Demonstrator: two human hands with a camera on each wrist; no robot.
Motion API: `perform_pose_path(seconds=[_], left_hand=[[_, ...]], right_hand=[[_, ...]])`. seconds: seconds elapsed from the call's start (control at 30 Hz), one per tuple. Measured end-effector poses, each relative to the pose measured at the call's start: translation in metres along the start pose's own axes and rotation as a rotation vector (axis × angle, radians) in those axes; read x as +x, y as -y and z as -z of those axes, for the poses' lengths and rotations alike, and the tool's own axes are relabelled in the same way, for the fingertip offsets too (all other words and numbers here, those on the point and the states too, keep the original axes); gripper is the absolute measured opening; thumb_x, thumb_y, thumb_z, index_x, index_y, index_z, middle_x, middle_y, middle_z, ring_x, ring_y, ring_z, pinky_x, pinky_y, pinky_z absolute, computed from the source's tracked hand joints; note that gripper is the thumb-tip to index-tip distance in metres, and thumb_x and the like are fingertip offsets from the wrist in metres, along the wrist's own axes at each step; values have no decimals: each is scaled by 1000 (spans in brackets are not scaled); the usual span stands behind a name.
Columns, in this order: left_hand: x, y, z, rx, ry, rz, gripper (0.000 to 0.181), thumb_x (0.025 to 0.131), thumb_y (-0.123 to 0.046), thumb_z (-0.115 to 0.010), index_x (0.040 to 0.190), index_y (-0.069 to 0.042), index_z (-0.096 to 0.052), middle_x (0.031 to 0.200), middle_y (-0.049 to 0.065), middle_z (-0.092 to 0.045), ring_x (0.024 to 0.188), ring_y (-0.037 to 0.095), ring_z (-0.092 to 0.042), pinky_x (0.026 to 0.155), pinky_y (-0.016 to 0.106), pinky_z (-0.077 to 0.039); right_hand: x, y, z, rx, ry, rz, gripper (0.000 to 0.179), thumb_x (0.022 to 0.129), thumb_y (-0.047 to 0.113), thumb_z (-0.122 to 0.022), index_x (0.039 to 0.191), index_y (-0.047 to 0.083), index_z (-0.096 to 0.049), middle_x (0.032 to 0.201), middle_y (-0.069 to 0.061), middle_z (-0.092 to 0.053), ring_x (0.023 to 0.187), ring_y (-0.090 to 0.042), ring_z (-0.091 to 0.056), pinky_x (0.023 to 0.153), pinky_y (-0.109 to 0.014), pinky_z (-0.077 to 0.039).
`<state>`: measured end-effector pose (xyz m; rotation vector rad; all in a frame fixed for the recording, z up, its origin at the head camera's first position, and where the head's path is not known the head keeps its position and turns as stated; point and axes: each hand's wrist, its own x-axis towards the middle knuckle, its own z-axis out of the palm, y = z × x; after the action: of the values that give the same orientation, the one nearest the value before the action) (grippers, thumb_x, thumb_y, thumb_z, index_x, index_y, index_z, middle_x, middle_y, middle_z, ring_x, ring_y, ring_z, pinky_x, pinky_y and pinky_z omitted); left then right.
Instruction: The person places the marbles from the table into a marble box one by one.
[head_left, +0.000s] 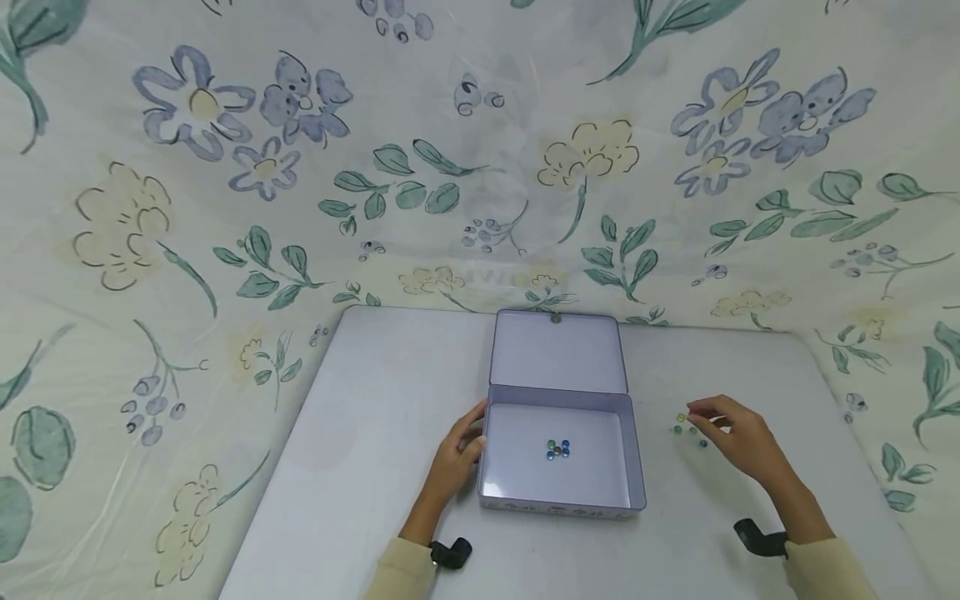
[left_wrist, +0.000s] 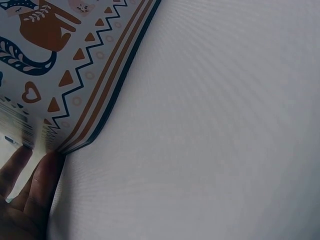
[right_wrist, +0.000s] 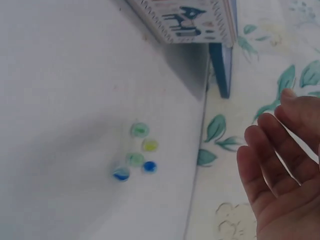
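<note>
A pale tin box (head_left: 555, 507) stands on the table with its hinged lid (head_left: 558, 350) folded back. Several marbles (head_left: 551, 456), mostly blue and green, lie together on its floor. My left hand (head_left: 452, 458) rests against the box's left wall; in the left wrist view its fingertips touch the printed tin (left_wrist: 45, 50) at a corner. Right of the box, my right hand (head_left: 738, 437) hovers over a cluster of loose marbles (head_left: 678, 430). The right wrist view shows that hand (right_wrist: 280, 185) with loosely bent fingers and nothing visible in them. Green (right_wrist: 140, 130), yellow (right_wrist: 150, 145) and blue (right_wrist: 149, 166) marbles lie beside it.
The white table (head_left: 360, 400) extends on both sides of the box. A flower-printed sheet (head_left: 450, 242) rises behind the table's back edge and surrounds its sides. Black wrist-worn devices (head_left: 452, 554) sit at both cuffs.
</note>
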<state>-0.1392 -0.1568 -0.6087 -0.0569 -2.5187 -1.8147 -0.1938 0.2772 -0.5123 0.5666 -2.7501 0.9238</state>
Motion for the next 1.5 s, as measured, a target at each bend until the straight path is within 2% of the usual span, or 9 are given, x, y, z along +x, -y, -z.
perform_pose_path(seconds=[0.13, 0.33, 0.4, 0.57, 0.63, 0.77, 1.03, 1.27, 1.5], left_hand=[[0, 0, 0, -3, 5, -3, 55, 100, -21, -53, 152, -36, -41, 154, 7, -46, 127, 40, -56, 84, 42, -60], [-1, 1, 2, 12, -8, -14, 55, 100, -21, -54, 152, -35, -41, 154, 7, -47, 126, 41, -57, 84, 44, -60], [-1, 0, 2, 5, -7, -14, 55, 100, -21, -54, 152, -36, -41, 154, 7, -47, 127, 41, -56, 83, 44, -59], [-1, 0, 3, -23, -8, -12, 54, 100, -21, -55, 151, -35, -43, 153, 6, -47, 127, 40, -56, 84, 45, -59], [-1, 0, 3, -31, -12, -14, 53, 100, -20, -56, 150, -33, -44, 153, 6, -47, 127, 40, -56, 84, 48, -59], [-1, -4, 2, -27, -19, -6, 54, 100, -17, -55, 151, -30, -44, 153, 7, -48, 127, 40, -56, 86, 52, -58], [-7, -28, 7, 1, 10, 0, 54, 100, -11, -51, 153, -17, -41, 153, 17, -45, 127, 46, -55, 86, 51, -59], [-3, -6, 3, -8, 8, 6, 55, 101, -15, -52, 154, -26, -40, 155, 12, -44, 129, 44, -54, 85, 46, -59], [-4, 4, 3, -18, 1, -25, 54, 101, -19, -54, 152, -34, -42, 153, 9, -46, 127, 43, -56, 83, 43, -60]], right_hand=[[-7, -11, -3, -17, 3, -84, 19, 89, 6, -72, 107, 2, -70, 98, -10, -74, 87, 17, -51, 73, -10, -51], [-16, -18, -7, 1, 40, -179, 19, 92, 11, -70, 109, 2, -70, 101, -11, -73, 87, 16, -52, 73, -14, -53], [-18, -19, -7, -7, 43, -208, 20, 92, 12, -70, 110, 3, -69, 101, -11, -73, 87, 8, -58, 73, -13, -52], [-23, -23, -10, -9, 56, -267, 24, 94, 13, -68, 114, -1, -67, 107, -16, -70, 99, -29, -67, 75, -10, -50], [-26, -26, -12, 1, 52, -283, 26, 95, 13, -67, 115, -2, -66, 109, -19, -68, 101, -36, -66, 76, -14, -53], [-34, -33, -18, 1, 50, -323, 28, 96, 14, -66, 117, -4, -65, 112, -21, -66, 101, -37, -65, 79, -29, -58], [-44, -42, -33, 15, 65, -374, 33, 96, 13, -63, 124, -6, -61, 120, -27, -61, 107, -42, -64, 86, -49, -57], [-51, -44, -43, 27, 71, -460, 35, 96, 10, -62, 127, -8, -58, 124, -30, -58, 112, -47, -61, 92, -55, -54], [-51, -42, -49, 24, 39, -441, 33, 96, 9, -63, 125, -6, -60, 121, -27, -62, 109, -44, -62, 91, -55, -54]])
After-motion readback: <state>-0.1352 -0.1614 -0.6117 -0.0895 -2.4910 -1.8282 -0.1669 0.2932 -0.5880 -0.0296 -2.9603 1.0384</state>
